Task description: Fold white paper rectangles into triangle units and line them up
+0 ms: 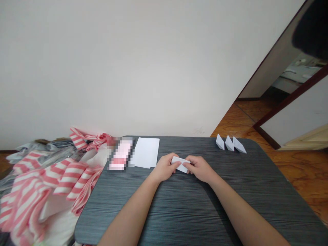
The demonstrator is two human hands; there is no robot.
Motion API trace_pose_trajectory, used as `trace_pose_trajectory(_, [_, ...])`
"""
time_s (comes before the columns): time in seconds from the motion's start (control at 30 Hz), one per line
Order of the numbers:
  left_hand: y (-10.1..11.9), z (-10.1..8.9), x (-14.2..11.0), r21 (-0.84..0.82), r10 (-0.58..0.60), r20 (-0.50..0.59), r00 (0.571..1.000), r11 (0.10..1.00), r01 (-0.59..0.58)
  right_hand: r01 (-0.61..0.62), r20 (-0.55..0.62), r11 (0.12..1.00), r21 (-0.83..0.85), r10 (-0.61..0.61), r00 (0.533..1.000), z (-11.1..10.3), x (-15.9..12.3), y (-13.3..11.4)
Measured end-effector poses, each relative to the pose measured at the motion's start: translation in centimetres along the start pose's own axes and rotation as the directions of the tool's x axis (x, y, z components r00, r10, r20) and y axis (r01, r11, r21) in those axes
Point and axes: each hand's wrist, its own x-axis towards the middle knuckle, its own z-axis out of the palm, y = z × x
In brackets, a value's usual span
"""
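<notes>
Between my two hands is a small piece of folded white paper [181,165], held a little above the dark table. My left hand [165,166] pinches its left end, thumb on top and fingers curled behind. At the right end my right hand [200,167] grips it the same way, the thumb pressing near the middle. Both hands are closed on the paper, which hides part of the fingers. Left of my hands lies a stack of white paper sheets [147,152]. Three folded paper shapes with pointed tips [229,143] stand in a row at the table's far right.
The dark wood-grain table [179,212] has rounded corners and meets a white wall [153,68]. A pixelated flat object [121,153] lies beside the sheets. Pink-striped cloth [51,181] is heaped left of the table. Wooden floor [299,164] and an open doorway are on the right.
</notes>
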Motion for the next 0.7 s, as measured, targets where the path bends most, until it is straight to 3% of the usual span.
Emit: trace_pose_trajectory(0.7, [1.2,-0.1,-0.1,0.186,0.042,-0.040,0.998,0.982,-0.034,-0.023,0.018,0.999,-0.032,0.024,1.000,0.0,0.0,-0.2])
